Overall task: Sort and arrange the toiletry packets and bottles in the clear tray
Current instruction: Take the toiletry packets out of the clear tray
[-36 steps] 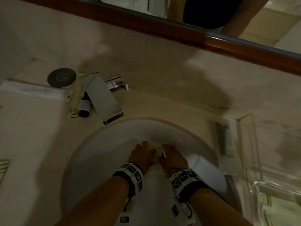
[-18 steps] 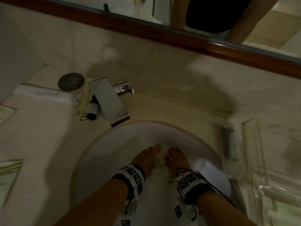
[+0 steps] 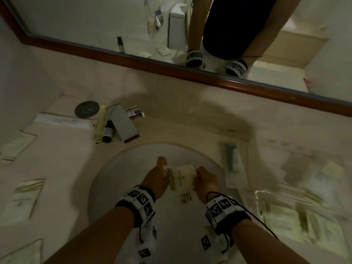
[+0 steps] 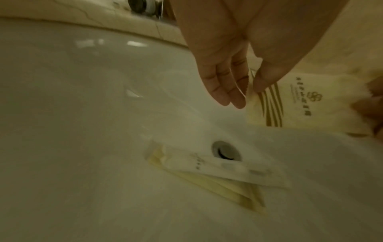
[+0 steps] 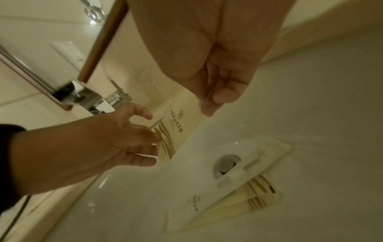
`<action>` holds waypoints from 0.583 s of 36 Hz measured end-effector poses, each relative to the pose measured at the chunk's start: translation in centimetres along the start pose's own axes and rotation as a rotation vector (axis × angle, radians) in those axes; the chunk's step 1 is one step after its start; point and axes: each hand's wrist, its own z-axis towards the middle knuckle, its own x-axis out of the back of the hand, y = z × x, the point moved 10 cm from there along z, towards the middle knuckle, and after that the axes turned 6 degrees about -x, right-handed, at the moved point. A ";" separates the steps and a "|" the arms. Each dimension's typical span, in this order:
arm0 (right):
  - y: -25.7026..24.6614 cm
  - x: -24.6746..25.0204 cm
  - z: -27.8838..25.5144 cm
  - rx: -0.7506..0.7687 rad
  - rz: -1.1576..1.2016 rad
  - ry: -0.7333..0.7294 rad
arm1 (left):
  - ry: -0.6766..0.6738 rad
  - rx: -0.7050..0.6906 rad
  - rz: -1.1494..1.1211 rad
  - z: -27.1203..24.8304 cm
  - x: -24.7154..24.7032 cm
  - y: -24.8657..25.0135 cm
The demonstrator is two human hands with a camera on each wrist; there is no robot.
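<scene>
Head view: your left hand [image 3: 156, 175] and right hand [image 3: 206, 182] both pinch one cream packet [image 3: 182, 178] above the sink [image 3: 106, 178].

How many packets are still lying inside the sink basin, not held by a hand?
3 visible: a long white packet lies across the drain, and two yellow striped packets lie partly beneath it. More may be hidden under them.

all three views are dim, with a yellow-green cast. the head view is darkest along the counter [image 3: 57, 168], where a broad soft shadow lies on the back wall and behind the sink [image 3: 106, 180]. its right edge smears with motion blur, and the mirror [image 3: 95, 21] frame bows from wide-angle distortion. small glints show on the sink's far wall in the left wrist view. both wrist views are soft, blurred toward their lower edges.
</scene>
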 end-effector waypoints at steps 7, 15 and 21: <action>2.8 3.4 -3.9 0.070 0.122 0.085 | 0.048 -0.104 0.066 -2.5 -0.7 5.2; 7.2 7.8 -7.4 0.156 0.132 0.218 | 0.006 -0.112 -0.011 -4.2 -4.4 10.7; 12.3 10.7 -8.4 0.129 0.145 0.290 | -0.018 -0.228 0.010 -5.5 -8.2 15.5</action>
